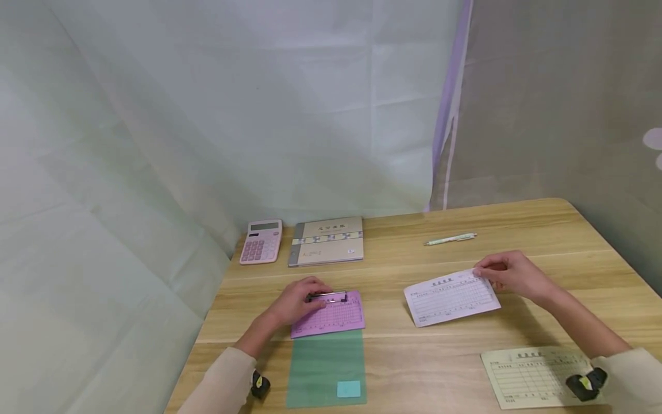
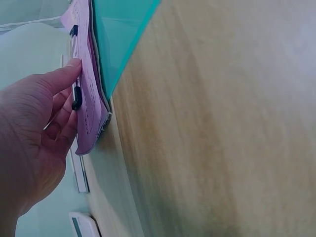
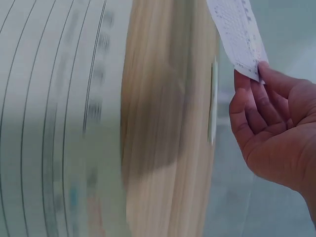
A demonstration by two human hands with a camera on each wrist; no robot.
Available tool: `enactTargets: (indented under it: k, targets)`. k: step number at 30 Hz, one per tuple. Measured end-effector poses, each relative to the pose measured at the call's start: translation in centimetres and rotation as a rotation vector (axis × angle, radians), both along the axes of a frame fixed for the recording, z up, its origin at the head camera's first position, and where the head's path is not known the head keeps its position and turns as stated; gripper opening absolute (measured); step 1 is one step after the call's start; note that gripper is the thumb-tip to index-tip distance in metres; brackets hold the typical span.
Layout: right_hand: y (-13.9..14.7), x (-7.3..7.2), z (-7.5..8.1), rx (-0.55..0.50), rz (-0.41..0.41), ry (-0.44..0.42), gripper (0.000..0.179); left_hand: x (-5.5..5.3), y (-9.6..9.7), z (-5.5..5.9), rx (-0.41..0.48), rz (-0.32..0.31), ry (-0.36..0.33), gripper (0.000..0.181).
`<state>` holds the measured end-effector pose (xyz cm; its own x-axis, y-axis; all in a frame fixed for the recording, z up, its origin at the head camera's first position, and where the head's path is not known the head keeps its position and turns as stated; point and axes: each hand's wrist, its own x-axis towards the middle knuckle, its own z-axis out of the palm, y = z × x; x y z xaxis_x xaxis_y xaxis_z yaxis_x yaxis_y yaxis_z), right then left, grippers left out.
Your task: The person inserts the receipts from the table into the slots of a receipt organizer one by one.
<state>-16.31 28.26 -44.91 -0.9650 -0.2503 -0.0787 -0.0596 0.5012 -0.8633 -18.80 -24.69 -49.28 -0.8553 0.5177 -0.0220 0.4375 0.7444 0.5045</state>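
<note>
My left hand (image 1: 301, 302) is at the top of a translucent green clipboard (image 1: 326, 368), thumb and fingers gripping its metal clip (image 1: 331, 296) with black ends. Pink printed slips (image 1: 336, 317) lie at the clip, covering the board's upper part; in the left wrist view their edges (image 2: 89, 98) show several layers. Between thumb and fingers, my right hand (image 1: 517, 278) pinches a white printed slip (image 1: 450, 296) by its upper right corner. That slip is tilted above the table, right of the clipboard. Under my right forearm lies a pale yellow printed slip (image 1: 527, 379).
At the back left are a pink calculator (image 1: 261, 241) and a beige notebook (image 1: 327, 241). A pen (image 1: 450, 239) lies toward the back right. A small light-blue label (image 1: 349, 389) sits on the clipboard's lower part. Pale curtains (image 1: 310, 115) hang right behind the wooden table (image 1: 403, 253).
</note>
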Motion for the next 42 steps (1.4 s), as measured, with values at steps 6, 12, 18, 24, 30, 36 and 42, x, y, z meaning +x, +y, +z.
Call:
enactTargets:
  k: [6, 12, 18, 24, 30, 36, 42]
  targets:
    - [-3.6, 0.1, -0.5, -0.082, -0.013, -0.091, 0.026, -0.2, 0.0, -0.1, 0.004, 0.0, 0.002, 0.033]
    - [-6.5, 0.3, -2.0, -0.126, -0.048, -0.129, 0.024, -0.2, 0.1, 0.1, -0.01, 0.0, 0.007, 0.033]
    - [-8.4, 0.6, -3.0, -0.029, -0.058, -0.053, 0.02, -0.1, 0.2, 0.4, -0.025, -0.01, 0.017, 0.034]
    - [-8.9, 0.7, -3.2, 0.05, -0.057, 0.042, 0.019, -0.1, 0.4, 0.3, -0.059, -0.033, 0.055, 0.036]
    - [-9.4, 0.7, -3.5, 0.131, -0.05, 0.129, 0.013, 0.0, 0.8, 0.1, -0.104, -0.02, 0.086, 0.036]
    - [-9.8, 0.7, -3.6, 0.16, -0.045, 0.135, 0.009, 0.2, 1.1, 0.0, -0.13, -0.006, 0.095, 0.031]
    - [-10.0, 0.4, -3.3, 0.164, -0.037, 0.131, 0.008, 0.3, 1.6, 0.4, -0.198, -0.025, 0.125, 0.034]
